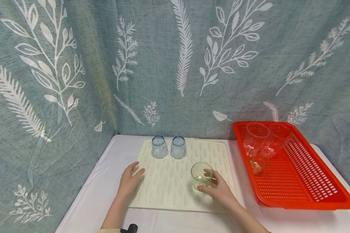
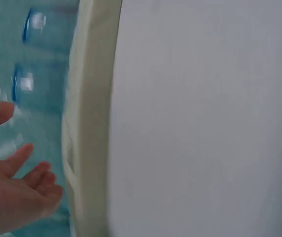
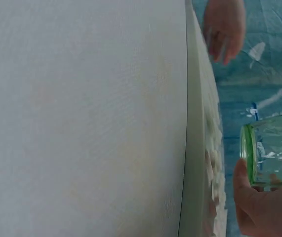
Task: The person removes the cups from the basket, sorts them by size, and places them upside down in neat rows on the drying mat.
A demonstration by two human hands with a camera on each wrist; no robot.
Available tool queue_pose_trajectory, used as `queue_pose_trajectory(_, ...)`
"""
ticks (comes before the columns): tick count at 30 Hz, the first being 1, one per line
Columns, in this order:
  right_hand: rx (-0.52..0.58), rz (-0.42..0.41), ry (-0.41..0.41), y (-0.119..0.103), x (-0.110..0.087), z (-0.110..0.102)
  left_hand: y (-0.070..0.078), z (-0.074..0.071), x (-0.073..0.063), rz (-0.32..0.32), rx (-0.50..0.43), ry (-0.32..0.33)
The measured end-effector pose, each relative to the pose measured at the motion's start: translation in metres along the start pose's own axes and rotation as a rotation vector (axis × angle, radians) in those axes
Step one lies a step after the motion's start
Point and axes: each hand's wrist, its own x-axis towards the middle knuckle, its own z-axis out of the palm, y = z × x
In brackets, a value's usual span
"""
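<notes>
My right hand [image 1: 218, 191] grips a green-tinted glass [image 1: 202, 171] over the right part of a cream drying mat [image 1: 169, 184]. The glass is held with its wide mouth up; in the right wrist view its thick green base [image 3: 249, 155] sits by the thumb, a gap away from the mat. My left hand [image 1: 129, 181] hovers at the mat's left edge, fingers spread and holding nothing. Two blue-tinted glasses, a left one [image 1: 159, 148] and a right one [image 1: 178, 149], stand side by side at the back of the mat, wide ends down.
A red plastic basket [image 1: 297, 194] sits on the white table to the right of the mat. Inside, at its left side, are two tall clear glasses [image 1: 256, 137] and a shorter yellowish glass [image 1: 258, 163]. A patterned green curtain [image 1: 163, 64] hangs behind the table.
</notes>
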Motion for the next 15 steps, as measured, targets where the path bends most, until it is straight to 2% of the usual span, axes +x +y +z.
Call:
queue_pose_trajectory(2,-0.007,-0.008,-0.003,0.001,0.0,-0.001,0.008,0.01,-0.006,0.055,-0.007,0.027)
queue_pose_trajectory(4,-0.023,-0.016,-0.006,0.001,0.001,-0.002,0.016,0.021,-0.012,0.114,-0.085,0.028)
queue_pose_trajectory(8,-0.043,-0.027,-0.014,0.001,0.0,-0.004,0.031,0.042,-0.023,0.21,-0.249,-0.044)
queue_pose_trajectory(11,-0.075,-0.038,-0.015,-0.001,0.0,-0.005,0.038,0.053,-0.031,0.244,-0.307,-0.111)
queue_pose_trajectory(15,-0.163,-0.088,-0.005,-0.007,0.0,-0.007,0.045,0.064,-0.038,0.243,-0.341,-0.164)
